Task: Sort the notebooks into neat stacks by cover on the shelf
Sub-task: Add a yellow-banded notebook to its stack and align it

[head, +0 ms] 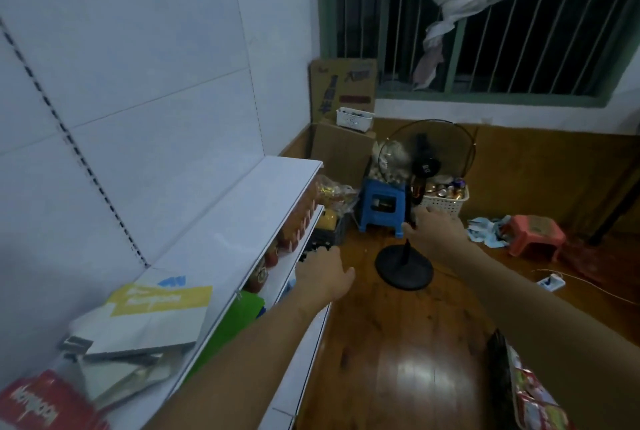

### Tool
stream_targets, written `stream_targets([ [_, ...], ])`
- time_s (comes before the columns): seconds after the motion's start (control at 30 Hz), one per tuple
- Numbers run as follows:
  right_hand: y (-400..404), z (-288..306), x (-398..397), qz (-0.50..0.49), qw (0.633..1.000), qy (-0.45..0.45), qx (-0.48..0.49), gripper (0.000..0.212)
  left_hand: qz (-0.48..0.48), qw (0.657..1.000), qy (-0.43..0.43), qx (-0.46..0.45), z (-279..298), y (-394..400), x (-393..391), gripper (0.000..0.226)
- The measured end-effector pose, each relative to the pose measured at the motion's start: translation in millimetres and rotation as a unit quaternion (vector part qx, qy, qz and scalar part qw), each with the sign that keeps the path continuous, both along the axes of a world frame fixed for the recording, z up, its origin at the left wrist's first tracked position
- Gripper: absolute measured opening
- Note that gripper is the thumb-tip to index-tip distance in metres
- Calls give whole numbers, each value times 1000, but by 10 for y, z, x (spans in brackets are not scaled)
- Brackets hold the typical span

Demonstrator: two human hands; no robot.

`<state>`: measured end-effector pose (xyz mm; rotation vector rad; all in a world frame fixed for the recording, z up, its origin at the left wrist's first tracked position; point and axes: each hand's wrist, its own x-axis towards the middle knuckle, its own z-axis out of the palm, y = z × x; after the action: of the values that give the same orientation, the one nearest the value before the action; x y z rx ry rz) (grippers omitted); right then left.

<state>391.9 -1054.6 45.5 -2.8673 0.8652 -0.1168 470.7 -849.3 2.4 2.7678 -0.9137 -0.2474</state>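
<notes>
Notebooks (138,322), glossy white, yellow and red, are lying askew at the white shelf's (221,228) near end while we are reaching away, left hand (323,277) loosely spread and empty, right hand's (436,232) fingers curling at the black fan pole (408,253), presumably shifting it aside.

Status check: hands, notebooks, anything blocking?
Both hands off the notebooks: left hand reaching at lower shelf edge, right hand at black fan pole. White-and-yellow notebook askew on pile, unsorted. Nothing blocking.

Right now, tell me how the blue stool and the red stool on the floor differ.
The blue stool stands close to the shelf and the fan's pole, while the red stool sits further right, beside scattered paper scraps. The blue stool looks taller, the red one squatter. Both are plastic, upright, on the wooden floor.
</notes>
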Motion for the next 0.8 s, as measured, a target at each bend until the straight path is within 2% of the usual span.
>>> stream_targets([
  [0.13, -171, -138, 682, 38, 999, 9, 17, 54, 69, 998, 1, -4, -20, -60, 419, 47],
  [0.27, -135, -143, 1545, 154, 988, 16, 20, 50, 191, 981, 16, 1, 27, 53, 810, 44],
  [0.4, 237, -205, 2222, 259, 965, -1, 43, 46, 302, 953, 18, -5, 0, 365, 962, 44],
  [0.6, 1420, -437, 2601, 461, 887, 7, -20, 51, 458, 888, 37, -8, -118, 1155, 792, 48],
  [0.8, 2521, -585, 2607, 572, 820, 19, -10, 51, 581, 809, 47, -67, -234, 1924, 540, 44],
])
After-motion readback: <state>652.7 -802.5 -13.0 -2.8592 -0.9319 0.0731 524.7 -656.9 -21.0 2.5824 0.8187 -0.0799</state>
